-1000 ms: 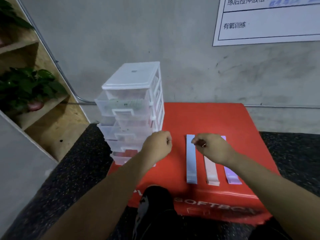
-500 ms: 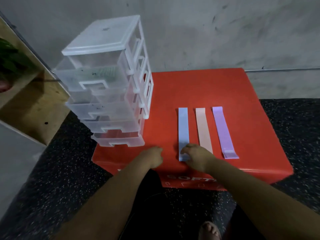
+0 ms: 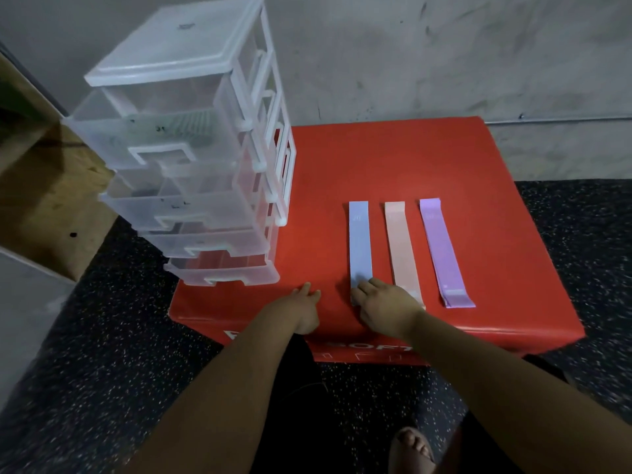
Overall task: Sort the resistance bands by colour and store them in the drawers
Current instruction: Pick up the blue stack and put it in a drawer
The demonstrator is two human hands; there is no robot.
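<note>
The blue resistance band (image 3: 359,244) lies on the red soft box (image 3: 478,159), pointing away from the person — its near end under the right hand (image 3: 386,304), fingers (image 3: 362,289) flat, not pinching. The left hand (image 3: 304,302) rests loose and empty, nearer the drawer unit (image 3: 191,159).

Drawer tower (image 3: 191,159) is occupying frame left, blocking that side of the red box (image 3: 376,159). A bare lane is running at centre between tower and blue band (image 3: 359,244). Upper centre, the box top is lying open, with the wall (image 3: 444,56) closing it off behind.
</note>
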